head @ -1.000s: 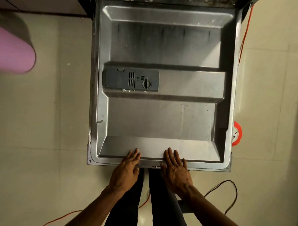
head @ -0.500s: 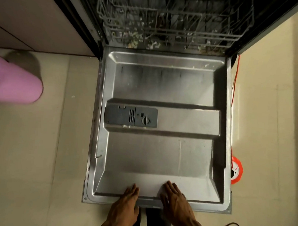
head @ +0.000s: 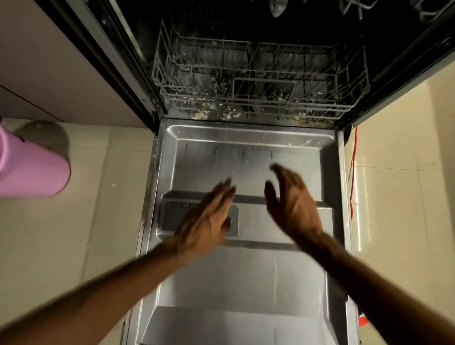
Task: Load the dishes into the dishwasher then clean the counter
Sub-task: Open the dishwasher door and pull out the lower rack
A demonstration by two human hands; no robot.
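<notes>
The dishwasher door (head: 242, 277) lies fully open and flat, its steel inner panel facing up. Behind it the lower wire rack (head: 259, 77) sits inside the dark tub, holding no dishes, with bits of food debris along its front. My left hand (head: 206, 218) hovers over the grey detergent dispenser (head: 172, 214), fingers straight, holding nothing. My right hand (head: 293, 201) is stretched out over the door's middle, fingers spread, also holding nothing. Both hands are blurred with motion. No dishes are in view.
A pink cylindrical bin (head: 26, 166) stands on the tiled floor at the left. An orange cable (head: 353, 172) runs down the door's right side, with a red-orange object (head: 362, 320) by the floor. Beige cabinet fronts (head: 43, 60) flank the dishwasher.
Both hands have left the door's front edge and reached forward over the door toward the rack. The view has tilted up, showing the tub's inside.
</notes>
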